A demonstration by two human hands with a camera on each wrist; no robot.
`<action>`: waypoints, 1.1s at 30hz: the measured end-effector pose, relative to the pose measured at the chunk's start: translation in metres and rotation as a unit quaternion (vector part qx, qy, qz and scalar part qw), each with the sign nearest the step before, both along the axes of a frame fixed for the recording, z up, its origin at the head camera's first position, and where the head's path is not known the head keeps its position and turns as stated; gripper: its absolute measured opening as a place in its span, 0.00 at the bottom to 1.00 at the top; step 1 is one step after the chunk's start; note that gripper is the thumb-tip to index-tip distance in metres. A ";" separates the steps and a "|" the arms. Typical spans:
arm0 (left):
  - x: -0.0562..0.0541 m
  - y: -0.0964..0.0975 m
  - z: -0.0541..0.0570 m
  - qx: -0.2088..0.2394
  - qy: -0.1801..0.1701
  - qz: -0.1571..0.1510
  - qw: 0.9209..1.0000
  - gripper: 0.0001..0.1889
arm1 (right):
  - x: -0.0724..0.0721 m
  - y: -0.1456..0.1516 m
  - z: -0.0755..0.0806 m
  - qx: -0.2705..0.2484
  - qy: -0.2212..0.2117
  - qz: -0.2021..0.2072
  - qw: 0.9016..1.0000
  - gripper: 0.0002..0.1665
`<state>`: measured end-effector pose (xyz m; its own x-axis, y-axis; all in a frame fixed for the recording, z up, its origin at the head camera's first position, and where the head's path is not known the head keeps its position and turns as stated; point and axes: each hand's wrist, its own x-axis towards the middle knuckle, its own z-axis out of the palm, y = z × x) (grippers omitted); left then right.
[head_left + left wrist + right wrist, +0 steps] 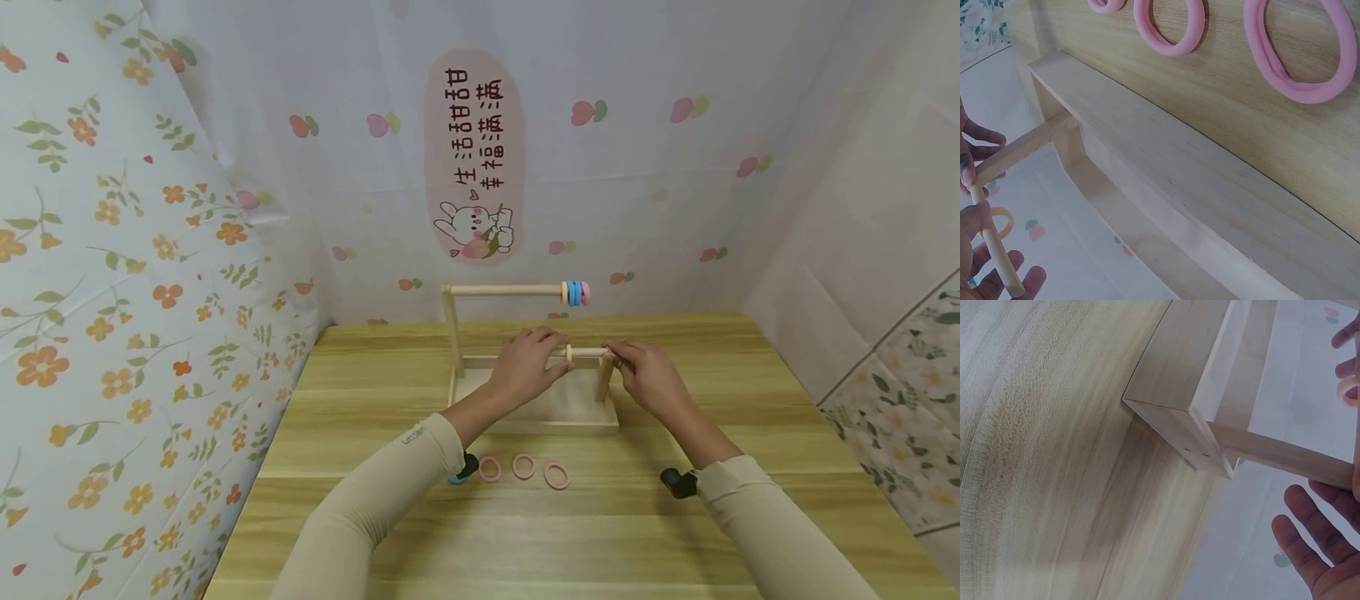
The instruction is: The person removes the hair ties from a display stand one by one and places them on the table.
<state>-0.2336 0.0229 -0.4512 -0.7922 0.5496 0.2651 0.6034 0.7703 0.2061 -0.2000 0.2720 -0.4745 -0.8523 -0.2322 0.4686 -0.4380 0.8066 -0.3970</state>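
Along the table's (787, 417) left and right edges I have room to pass. Toward the far edge, the wooden stand's (547, 427) uprights (453, 333) and rods (504, 290) bar my way; before its near side, three pink rings (524, 478) lie low.

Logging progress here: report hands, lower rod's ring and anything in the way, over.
Left hand around lower rod, right hand holding its fixed end. Orange ring encircling that rod beside left hand. Three pink rings on table, clear of rod.

Light: soft, diffuse, is spreading evenly over the tabletop (525, 542). Shadow: faint, is lying beside the right sleeve (780, 525). Wrist views: are showing dimmer, greyer.
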 end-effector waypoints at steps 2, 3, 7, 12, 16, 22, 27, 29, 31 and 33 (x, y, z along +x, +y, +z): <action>0.000 0.000 0.000 0.002 0.003 -0.002 1.000 0.25 | 0.001 0.000 0.000 -0.001 -0.004 -0.001 1.000 0.18; 0.000 0.000 0.000 0.002 0.005 -0.002 1.000 0.25 | 0.001 0.000 0.000 -0.001 -0.006 -0.002 1.000 0.18; -0.002 -0.001 -0.001 0.006 0.009 -0.002 1.000 0.24 | 0.001 0.000 0.000 0.000 -0.009 -0.004 1.000 0.18; -0.003 -0.002 -0.003 0.003 0.011 0.002 1.000 0.22 | 0.000 -0.001 -0.001 0.002 -0.001 -0.001 1.000 0.17; -0.003 -0.003 -0.003 0.010 0.014 0.000 1.000 0.22 | 0.000 -0.002 0.000 0.003 -0.002 -0.001 1.000 0.17; -0.002 -0.007 -0.001 0.032 0.028 -0.001 0.999 0.21 | 0.002 -0.003 0.003 0.007 -0.007 -0.004 1.000 0.17; -0.001 -0.012 -0.002 0.039 0.028 0.000 0.999 0.21 | 0.003 -0.003 0.004 0.012 -0.010 -0.007 1.000 0.18; -0.001 -0.014 -0.002 0.041 0.025 0.001 0.999 0.22 | 0.003 -0.003 0.004 0.012 -0.009 -0.007 1.000 0.18; -0.001 -0.016 -0.002 0.041 0.026 0.002 0.999 0.22 | 0.003 -0.004 0.004 0.012 -0.009 -0.007 1.000 0.18; 0.000 -0.018 -0.003 0.044 0.028 0.002 0.999 0.22 | 0.003 -0.004 0.004 0.009 -0.009 -0.009 1.000 0.18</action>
<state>-0.2338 0.0050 -0.4537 -0.7770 0.5195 0.3556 0.6129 0.7533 0.2386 -0.1970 0.2679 -0.4702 -0.8645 -0.2261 0.4489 -0.4171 0.8212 -0.3895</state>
